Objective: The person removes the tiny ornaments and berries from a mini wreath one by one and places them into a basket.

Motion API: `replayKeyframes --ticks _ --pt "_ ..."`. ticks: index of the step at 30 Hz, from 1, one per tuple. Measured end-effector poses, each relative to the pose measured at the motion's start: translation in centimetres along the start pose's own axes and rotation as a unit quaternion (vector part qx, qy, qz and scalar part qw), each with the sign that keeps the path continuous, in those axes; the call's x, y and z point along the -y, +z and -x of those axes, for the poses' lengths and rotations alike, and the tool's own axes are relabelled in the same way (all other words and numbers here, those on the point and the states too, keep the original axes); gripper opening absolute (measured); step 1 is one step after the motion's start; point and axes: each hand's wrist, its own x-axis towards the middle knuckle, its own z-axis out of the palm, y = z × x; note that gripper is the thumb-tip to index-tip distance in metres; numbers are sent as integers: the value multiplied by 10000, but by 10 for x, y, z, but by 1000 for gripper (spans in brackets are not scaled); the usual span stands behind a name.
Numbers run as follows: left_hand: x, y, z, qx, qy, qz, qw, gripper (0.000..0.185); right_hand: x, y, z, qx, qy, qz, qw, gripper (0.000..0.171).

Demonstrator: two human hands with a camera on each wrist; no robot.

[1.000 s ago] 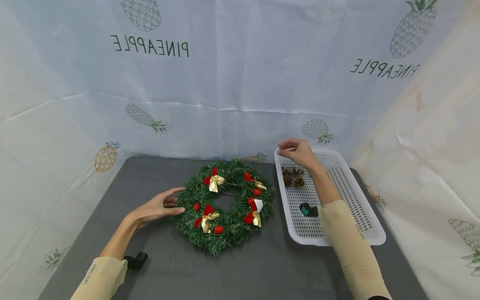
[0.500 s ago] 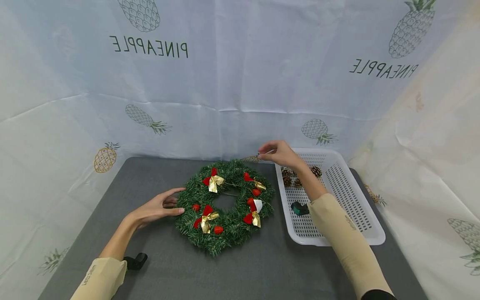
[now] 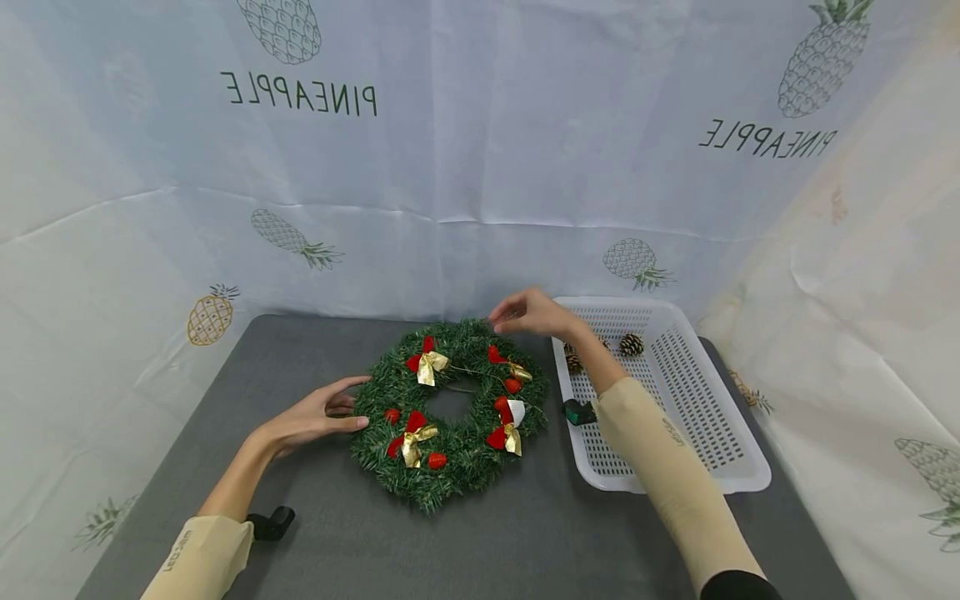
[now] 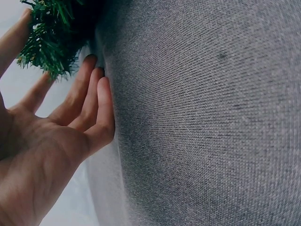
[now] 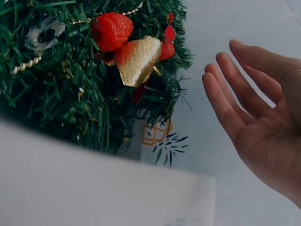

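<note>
A green Christmas wreath (image 3: 468, 479) lies on the dark table, dressed with red and gold bows (image 3: 430, 363), red berry-like ornaments (image 3: 437, 460) and a gold bead string (image 5: 27, 64). Something clear and flower-shaped (image 5: 44, 34) sits among its needles in the right wrist view. My left hand (image 3: 318, 415) touches the wreath's left edge, thumb and fingers spread apart at the foliage. Above the wreath's far right edge hovers my right hand (image 3: 534, 313), fingers loosely bent. Nothing shows between its fingers in the right wrist view (image 5: 256, 101), and the hand is apart from the foliage.
To the right stands a white perforated plastic basket (image 3: 738, 450) with several pine cones (image 3: 632, 344) near its far left corner; my right forearm reaches across it. A pineapple-print curtain (image 3: 480, 150) hangs right behind the grey table (image 3: 360, 550).
My right hand has moved left from over the basket to the wreath's far right edge, baring another pine cone in the basket. The left hand and the wreath stay where they were.
</note>
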Motion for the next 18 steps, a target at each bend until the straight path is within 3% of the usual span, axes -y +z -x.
replayKeyframes --ticks 6,18 --pt "0 0 0 8 30 -3 10000 85 -4 4 -6 380 279 -91 9988 32" --pt "0 0 0 -2 26 -20 10000 85 -12 9 -14 926 621 277 9934 30"
